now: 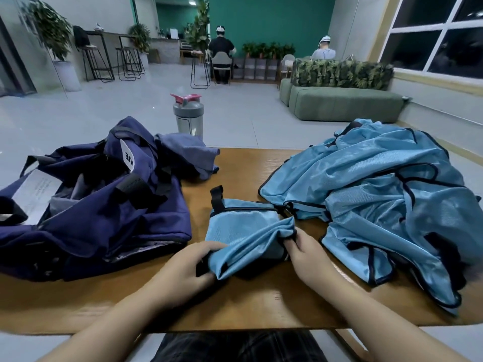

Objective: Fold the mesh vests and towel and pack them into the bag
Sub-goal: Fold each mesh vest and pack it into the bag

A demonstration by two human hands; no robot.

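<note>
Bare forearms, no sleeves; dark plaid trousers (pixel 235 346) at btm.

A lounge or café-style common room in an office building: a teal back wall (pixel 271 19), tall bar stools (pixel 96 61) at a high table, potted plants (pixel 49 30), a green modular sofa (pixel 342 103), pale floor tiles, large windows (pixel 433 32), and 2 seated people (pixel 220 48) facing away.

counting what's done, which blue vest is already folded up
The small vest at the table's middle, held by both hands; the other vests lie in a loose heap on the right.
</note>
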